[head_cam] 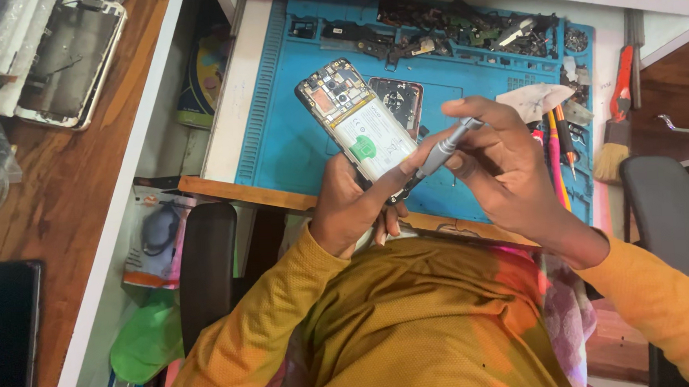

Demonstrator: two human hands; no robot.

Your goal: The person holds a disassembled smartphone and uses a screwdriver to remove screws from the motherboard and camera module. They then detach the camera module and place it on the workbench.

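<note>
My left hand [352,209] holds an opened smartphone [355,122] from below, its back cover off so the white battery with a green sticker and the circuit board show. My right hand [500,166] grips a grey precision screwdriver [446,149], whose tip points down at the phone's lower end. Both hands hover over a blue repair mat [295,141]. A dark back cover with a round camera ring [397,100] lies on the mat just behind the phone.
Loose phone parts and boards [461,26] fill the mat's far trays. Tools, tweezers and a brush [613,152] lie at the right. A cracked phone screen [66,63] rests on the wooden surface at left. Chair armrests [207,271] flank my body.
</note>
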